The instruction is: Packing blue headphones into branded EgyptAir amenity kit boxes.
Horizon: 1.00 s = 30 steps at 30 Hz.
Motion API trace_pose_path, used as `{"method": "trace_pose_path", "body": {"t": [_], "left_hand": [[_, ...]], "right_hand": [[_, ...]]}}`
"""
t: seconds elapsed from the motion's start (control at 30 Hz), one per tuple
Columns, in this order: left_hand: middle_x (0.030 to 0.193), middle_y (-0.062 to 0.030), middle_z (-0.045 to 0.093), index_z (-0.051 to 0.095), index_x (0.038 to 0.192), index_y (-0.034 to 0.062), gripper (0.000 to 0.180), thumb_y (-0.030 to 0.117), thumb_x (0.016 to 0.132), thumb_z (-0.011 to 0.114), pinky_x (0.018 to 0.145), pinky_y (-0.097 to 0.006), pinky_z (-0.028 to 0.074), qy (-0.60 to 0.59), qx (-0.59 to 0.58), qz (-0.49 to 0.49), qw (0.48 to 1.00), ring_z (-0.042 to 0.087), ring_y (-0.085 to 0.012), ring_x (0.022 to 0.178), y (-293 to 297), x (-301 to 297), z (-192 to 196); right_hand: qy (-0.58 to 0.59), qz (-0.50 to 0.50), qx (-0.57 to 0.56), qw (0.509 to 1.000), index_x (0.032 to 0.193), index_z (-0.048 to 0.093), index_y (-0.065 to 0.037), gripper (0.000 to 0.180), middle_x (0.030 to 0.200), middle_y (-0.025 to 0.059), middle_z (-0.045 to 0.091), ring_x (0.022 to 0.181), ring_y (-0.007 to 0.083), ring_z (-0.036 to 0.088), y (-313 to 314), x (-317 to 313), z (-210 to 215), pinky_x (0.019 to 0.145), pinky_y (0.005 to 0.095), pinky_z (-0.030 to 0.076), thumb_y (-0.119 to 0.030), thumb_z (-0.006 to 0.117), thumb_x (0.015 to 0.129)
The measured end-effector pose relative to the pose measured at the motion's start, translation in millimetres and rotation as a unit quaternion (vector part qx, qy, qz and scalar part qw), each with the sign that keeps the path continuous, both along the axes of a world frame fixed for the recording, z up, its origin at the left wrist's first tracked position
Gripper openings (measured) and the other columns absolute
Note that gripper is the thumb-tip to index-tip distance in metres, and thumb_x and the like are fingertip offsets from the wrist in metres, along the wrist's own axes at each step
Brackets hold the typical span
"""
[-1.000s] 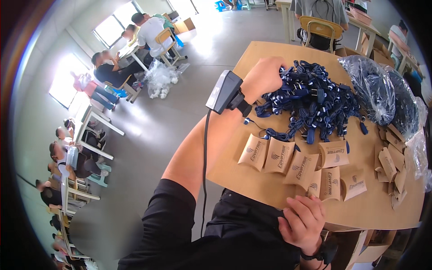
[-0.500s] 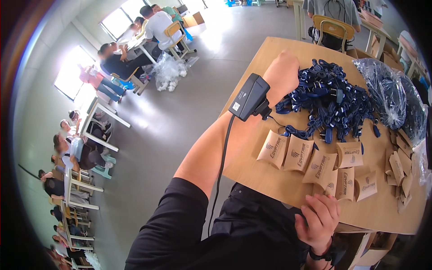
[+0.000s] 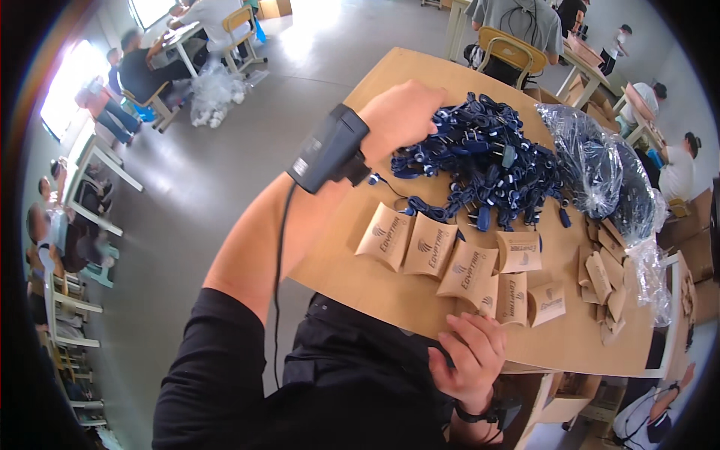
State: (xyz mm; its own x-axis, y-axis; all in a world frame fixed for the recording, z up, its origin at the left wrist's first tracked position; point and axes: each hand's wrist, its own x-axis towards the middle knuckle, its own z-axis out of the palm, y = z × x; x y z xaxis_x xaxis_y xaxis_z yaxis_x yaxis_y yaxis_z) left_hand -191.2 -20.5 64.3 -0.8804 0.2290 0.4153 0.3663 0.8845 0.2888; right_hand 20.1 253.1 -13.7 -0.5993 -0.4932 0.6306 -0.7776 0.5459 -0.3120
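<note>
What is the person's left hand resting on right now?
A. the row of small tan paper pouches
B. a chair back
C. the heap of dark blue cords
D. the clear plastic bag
C: the left hand lies on the near edge of the heap of dark blue cords, while the tan paper pouches sit closer to the person and the clear plastic bag lies further right on the wooden table.
</note>
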Motion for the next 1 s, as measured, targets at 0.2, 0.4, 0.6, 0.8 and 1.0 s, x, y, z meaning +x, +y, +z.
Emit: {"method": "trace_pose_path", "body": {"t": [0.2, 0.4, 0.6, 0.8, 1.0], "left_hand": [[0.095, -0.0166, 0.07, 0.062, 0.113, 0.0033, 0.034, 0.016, 0.083, 0.071, 0.076, -0.041, 0.053, -0.041, 0.179, 0.012, 0.983, 0.067, -0.0343, 0.088, 1.5, -1.0, 16.0], [0.09, -0.0029, 0.067, 0.06, 0.114, 0.0013, 0.038, 0.012, 0.081, 0.075, 0.07, -0.024, 0.048, 0.052, 0.279, -0.073, 0.956, 0.059, -0.0081, 0.079, 4.3, -3.8, 29.7], [0.11, -0.0113, 0.065, 0.056, 0.119, 0.0018, 0.031, 0.004, 0.089, 0.064, 0.08, -0.026, 0.053, 0.094, 0.393, -0.177, 0.897, 0.065, -0.0139, 0.089, 7.6, 4.8, 48.9], [0.111, -0.0109, 0.064, 0.055, 0.116, -0.0021, 0.03, 0.001, 0.087, 0.063, 0.084, -0.029, 0.052, 0.086, 0.344, -0.095, 0.93, 0.064, -0.0175, 0.099, 26.1, 28.0, 70.5], [0.12, -0.0166, 0.057, 0.051, 0.12, -0.0026, 0.032, -0.01, 0.088, 0.049, 0.083, -0.026, 0.054, 0.006, 0.371, -0.186, 0.91, 0.067, -0.0188, 0.098, 31.1, 22.4, 64.3]], "right_hand": [[-0.005, -0.012, -0.001, 1.0, 0.088, 0.068, -0.014, 0.022, 0.106, 0.0013, 0.068, 0.099, 0.0225, 0.064, -2.3, -1.0, 0.0, 0.094, 0.0408, 0.043, -0.017, 0.076, 0.068], [0.004, -0.018, -0.004, 1.0, 0.088, 0.068, -0.014, 0.022, 0.105, 0.0015, 0.068, 0.096, 0.0223, 0.064, -4.0, -2.3, 0.6, 0.091, 0.0401, 0.045, -0.017, 0.076, 0.068], [0.009, -0.022, -0.006, 1.0, 0.088, 0.068, -0.013, 0.022, 0.106, 0.0018, 0.069, 0.095, 0.0223, 0.065, -3.6, -3.6, 0.3, 0.09, 0.0395, 0.045, -0.017, 0.076, 0.068], [0.007, -0.02, -0.003, 1.0, 0.089, 0.068, -0.013, 0.021, 0.106, 0.0018, 0.068, 0.096, 0.0221, 0.065, -2.6, -5.8, -1.3, 0.09, 0.0389, 0.045, -0.017, 0.075, 0.069], [0.005, -0.015, -0.003, 1.0, 0.09, 0.068, -0.013, 0.021, 0.106, 0.0017, 0.069, 0.097, 0.0216, 0.064, -4.3, -5.5, 0.3, 0.089, 0.0384, 0.045, -0.017, 0.075, 0.07]]}}
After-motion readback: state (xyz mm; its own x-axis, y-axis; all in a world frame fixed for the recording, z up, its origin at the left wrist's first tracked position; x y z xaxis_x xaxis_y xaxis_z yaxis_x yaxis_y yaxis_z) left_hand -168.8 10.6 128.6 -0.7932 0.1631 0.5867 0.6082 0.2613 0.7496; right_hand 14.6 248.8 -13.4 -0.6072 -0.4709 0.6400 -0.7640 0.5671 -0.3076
